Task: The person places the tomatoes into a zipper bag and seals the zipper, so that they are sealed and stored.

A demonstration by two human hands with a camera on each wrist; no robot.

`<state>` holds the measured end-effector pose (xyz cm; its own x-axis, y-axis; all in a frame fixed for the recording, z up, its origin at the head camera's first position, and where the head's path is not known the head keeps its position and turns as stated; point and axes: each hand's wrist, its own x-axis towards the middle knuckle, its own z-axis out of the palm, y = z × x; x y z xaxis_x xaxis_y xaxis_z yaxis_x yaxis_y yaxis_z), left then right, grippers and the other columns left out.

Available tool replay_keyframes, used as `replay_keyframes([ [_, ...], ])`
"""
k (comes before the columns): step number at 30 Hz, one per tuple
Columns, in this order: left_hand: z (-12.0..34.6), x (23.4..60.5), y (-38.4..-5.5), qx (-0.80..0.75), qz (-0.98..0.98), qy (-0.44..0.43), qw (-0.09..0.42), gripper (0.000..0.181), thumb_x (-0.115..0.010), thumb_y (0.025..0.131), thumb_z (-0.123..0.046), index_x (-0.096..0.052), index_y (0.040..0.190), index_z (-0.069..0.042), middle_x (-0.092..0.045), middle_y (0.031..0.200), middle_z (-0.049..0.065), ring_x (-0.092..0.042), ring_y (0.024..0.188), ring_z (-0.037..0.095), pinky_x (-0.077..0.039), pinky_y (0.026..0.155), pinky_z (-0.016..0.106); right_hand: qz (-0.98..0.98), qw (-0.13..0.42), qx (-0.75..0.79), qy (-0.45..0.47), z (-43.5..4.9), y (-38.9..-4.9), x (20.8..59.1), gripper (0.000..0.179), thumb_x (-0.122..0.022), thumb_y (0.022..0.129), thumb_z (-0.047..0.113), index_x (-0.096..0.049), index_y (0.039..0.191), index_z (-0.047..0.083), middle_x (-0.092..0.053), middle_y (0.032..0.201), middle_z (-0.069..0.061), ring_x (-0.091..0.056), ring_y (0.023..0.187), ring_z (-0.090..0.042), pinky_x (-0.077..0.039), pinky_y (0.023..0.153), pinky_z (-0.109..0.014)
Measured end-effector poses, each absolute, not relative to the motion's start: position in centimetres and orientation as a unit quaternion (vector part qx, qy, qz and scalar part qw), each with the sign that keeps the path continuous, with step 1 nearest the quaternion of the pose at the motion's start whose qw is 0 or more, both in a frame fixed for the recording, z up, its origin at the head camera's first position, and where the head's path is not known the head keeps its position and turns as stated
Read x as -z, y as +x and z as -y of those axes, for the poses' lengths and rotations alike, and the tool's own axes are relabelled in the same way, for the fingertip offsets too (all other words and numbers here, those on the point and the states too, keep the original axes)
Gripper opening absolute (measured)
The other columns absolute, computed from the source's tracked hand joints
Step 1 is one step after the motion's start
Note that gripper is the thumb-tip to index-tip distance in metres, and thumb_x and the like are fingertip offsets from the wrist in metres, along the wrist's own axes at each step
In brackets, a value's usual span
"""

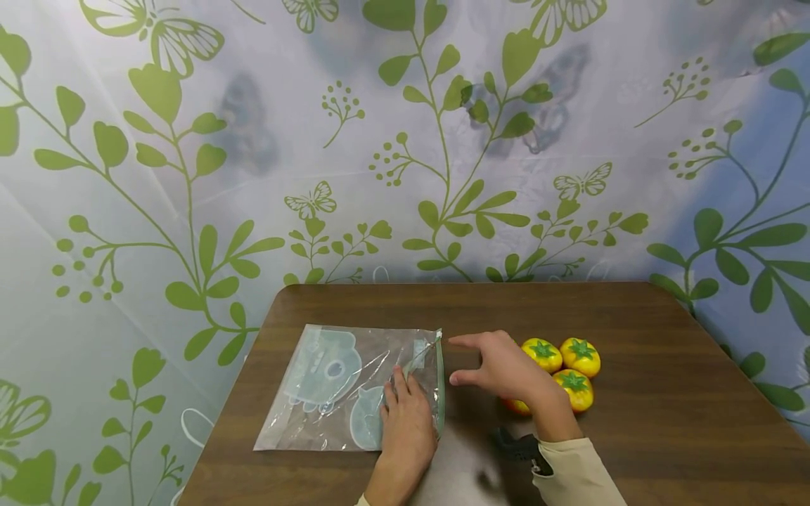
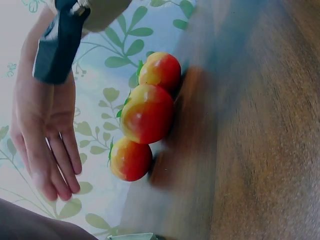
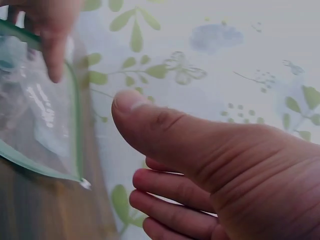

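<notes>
A clear zip bag [image 1: 329, 439] with a green-edged mouth and pale blue cartoon prints lies flat on the table. My left hand [image 1: 408, 422] holds the upper film near the mouth, fingers on top. In the right wrist view its thumb [image 3: 53, 57] hangs past the green edge [image 3: 76, 120], and the mouth gapes. Just right of the bag my right hand [image 1: 509, 365] hovers empty, thumb and index finger spread apart toward the white slider [image 1: 439, 333]. Behind that hand sit several yellow-and-red, tomato-like fruits [image 1: 580, 357] with green leafy tops, one partly hidden.
The brown wooden table [image 1: 658, 365] has its far edge against a white curtain [image 1: 266, 204] with green leaves and butterflies. A dark wrist strap [image 1: 515, 446] is on the right forearm, above the table's near part.
</notes>
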<state>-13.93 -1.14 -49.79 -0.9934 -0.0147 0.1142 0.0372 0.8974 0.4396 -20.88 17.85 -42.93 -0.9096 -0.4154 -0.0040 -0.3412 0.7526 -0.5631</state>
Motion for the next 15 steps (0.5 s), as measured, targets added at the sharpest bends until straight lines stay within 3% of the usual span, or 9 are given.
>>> replay_keyframes([
  [3, 1.2, 49.9, -13.9, 0.225, 0.972, -0.005, 0.064, 0.095, -0.099, 0.064, 0.002, -0.053, 0.146, 0.014, -0.045, 0.163, 0.037, -0.051, 0.143, 0.060, -0.051, 0.106, 0.073, -0.933, 0.060, 0.295, -0.199, -18.9, -20.2, 42.0, 0.064, -0.089, 0.091, 0.043, -0.071, 0.146, 0.017, -0.081, 0.112, -0.004, -0.076, 0.099, -0.028, -0.060, 0.102, -0.055],
  [6, 1.2, 49.9, -13.9, 0.224, 0.972, -0.004, 0.069, 0.095, -0.099, 0.063, 0.003, -0.053, 0.145, 0.014, -0.046, 0.162, 0.036, -0.052, 0.143, 0.060, -0.052, 0.106, 0.073, -0.934, 0.044, 0.295, -0.197, -20.1, -19.7, 41.3, 0.064, -0.089, 0.091, 0.046, -0.072, 0.146, 0.018, -0.073, 0.144, -0.011, -0.067, 0.135, -0.040, -0.054, 0.110, -0.063],
  [15, 1.2, 50.0, -13.8, 0.225, 0.972, -0.007, 0.073, 0.097, -0.100, 0.062, 0.002, -0.053, 0.146, 0.014, -0.047, 0.161, 0.036, -0.053, 0.142, 0.060, -0.052, 0.105, 0.073, -0.933, 0.015, 0.310, -0.184, -24.2, -18.3, 40.5, 0.066, -0.088, 0.092, 0.047, -0.071, 0.148, 0.016, -0.073, 0.146, -0.009, -0.067, 0.135, -0.042, -0.053, 0.108, -0.066],
])
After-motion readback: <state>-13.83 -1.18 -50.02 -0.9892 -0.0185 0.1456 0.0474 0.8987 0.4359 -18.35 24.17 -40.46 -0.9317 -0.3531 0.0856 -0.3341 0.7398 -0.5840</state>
